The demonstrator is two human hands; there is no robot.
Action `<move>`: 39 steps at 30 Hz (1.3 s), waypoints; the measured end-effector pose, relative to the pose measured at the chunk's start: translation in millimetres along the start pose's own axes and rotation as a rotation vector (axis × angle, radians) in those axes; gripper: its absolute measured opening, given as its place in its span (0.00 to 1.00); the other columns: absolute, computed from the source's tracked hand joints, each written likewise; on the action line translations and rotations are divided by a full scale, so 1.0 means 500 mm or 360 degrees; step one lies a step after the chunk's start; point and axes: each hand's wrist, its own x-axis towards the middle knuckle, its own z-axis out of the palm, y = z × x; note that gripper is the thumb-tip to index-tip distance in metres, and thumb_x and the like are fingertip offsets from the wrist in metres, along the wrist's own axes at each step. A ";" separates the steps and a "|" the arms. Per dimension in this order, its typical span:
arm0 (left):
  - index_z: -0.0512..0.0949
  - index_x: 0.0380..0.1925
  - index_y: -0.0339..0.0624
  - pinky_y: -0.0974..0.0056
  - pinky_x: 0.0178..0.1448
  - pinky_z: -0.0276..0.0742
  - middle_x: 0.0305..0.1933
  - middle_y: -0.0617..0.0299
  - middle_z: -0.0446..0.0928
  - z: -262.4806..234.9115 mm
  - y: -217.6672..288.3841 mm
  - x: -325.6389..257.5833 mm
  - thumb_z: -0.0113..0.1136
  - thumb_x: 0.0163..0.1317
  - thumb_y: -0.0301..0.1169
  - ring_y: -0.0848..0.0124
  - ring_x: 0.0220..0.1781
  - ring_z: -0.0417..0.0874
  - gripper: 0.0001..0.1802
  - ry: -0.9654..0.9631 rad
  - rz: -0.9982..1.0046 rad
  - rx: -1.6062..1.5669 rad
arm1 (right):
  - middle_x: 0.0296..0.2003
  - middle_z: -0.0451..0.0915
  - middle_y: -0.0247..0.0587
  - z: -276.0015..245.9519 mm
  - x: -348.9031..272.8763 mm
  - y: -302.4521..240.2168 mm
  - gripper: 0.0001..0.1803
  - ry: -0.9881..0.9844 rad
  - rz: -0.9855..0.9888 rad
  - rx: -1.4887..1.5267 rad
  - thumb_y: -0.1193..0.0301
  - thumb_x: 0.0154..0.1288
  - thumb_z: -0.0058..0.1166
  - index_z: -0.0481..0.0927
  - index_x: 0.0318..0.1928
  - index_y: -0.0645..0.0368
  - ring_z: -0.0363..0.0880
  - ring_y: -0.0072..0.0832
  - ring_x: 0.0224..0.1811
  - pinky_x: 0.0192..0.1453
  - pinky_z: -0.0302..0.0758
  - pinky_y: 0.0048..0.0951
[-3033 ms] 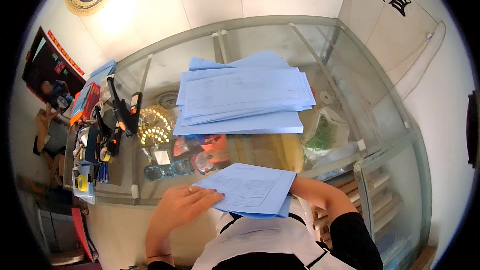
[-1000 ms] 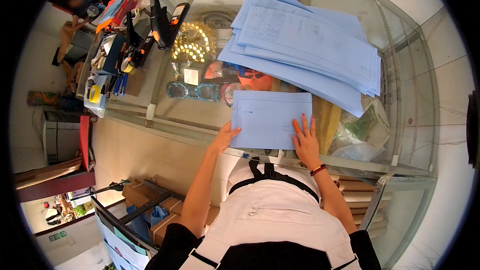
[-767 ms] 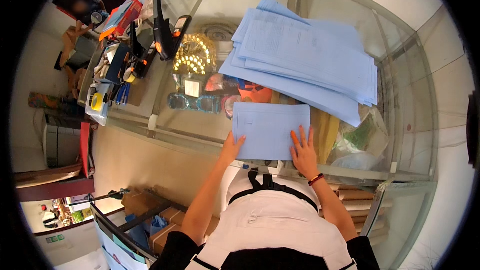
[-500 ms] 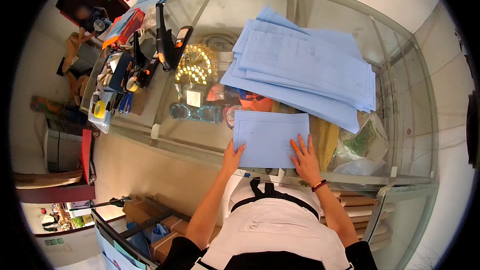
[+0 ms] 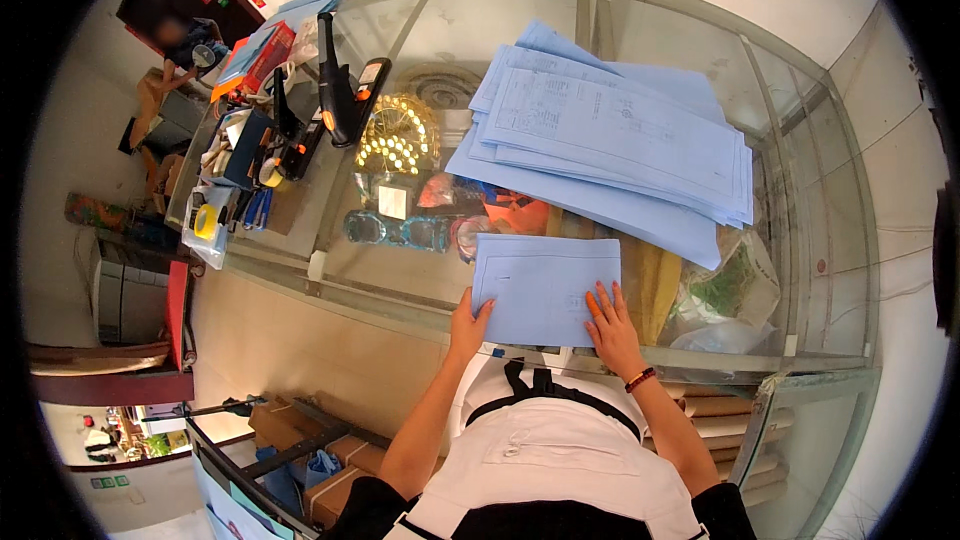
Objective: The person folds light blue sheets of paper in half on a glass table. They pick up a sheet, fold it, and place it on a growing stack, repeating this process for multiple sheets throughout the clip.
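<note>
While both hands' grip stays flat, spread: left hand (image 5: 466,322), right hand (image 5: 612,328) press folded blue sheet (image 5: 545,287).

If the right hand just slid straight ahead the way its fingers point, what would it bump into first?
Probably the big stack of blue sheets. The right hand lies flat on the folded blue sheet, fingers pointing up the glass counter toward that stack.

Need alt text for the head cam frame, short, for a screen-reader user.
Seen from above, a person presses a folded blue sheet flat on a glass counter, left hand at its near-left corner, right hand flat on its right part. Beyond it lies a fanned stack of large blue sheets; tools and clutter crowd the counter's left end.
</note>
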 end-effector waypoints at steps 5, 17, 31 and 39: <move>0.72 0.46 0.35 0.63 0.43 0.75 0.35 0.49 0.80 0.004 0.006 -0.009 0.58 0.63 0.28 0.67 0.36 0.80 0.12 0.0028 0.0000 0.0040 | 0.71 0.53 0.45 0.005 -0.006 0.003 0.27 0.0011 0.0000 0.0054 0.65 0.69 0.48 0.64 0.66 0.60 0.45 0.49 0.75 0.74 0.54 0.46; 0.74 0.49 0.36 0.64 0.46 0.75 0.39 0.56 0.81 -0.072 -0.090 0.097 0.62 0.61 0.31 0.71 0.40 0.79 0.18 -0.0151 -0.0192 0.0018 | 0.72 0.55 0.39 -0.017 0.019 0.012 0.27 -0.0208 -0.0127 -0.0065 0.60 0.74 0.41 0.60 0.70 0.50 0.49 0.35 0.75 0.76 0.50 0.46; 0.52 0.71 0.43 0.40 0.70 0.51 0.72 0.43 0.54 0.002 0.111 0.071 0.66 0.54 0.45 0.45 0.72 0.55 0.48 -0.0121 0.0007 0.1376 | 0.71 0.57 0.39 -0.010 0.019 0.030 0.27 -0.0255 -0.0111 0.0143 0.60 0.74 0.39 0.59 0.70 0.52 0.51 0.36 0.74 0.76 0.48 0.47; 0.57 0.71 0.56 0.38 0.74 0.38 0.77 0.55 0.46 0.178 0.087 0.022 0.52 0.63 0.53 0.48 0.78 0.42 0.38 -0.0629 0.0815 0.1380 | 0.71 0.57 0.37 -0.008 0.021 0.035 0.27 -0.0227 -0.0164 0.0068 0.60 0.75 0.38 0.59 0.70 0.50 0.52 0.32 0.74 0.76 0.47 0.46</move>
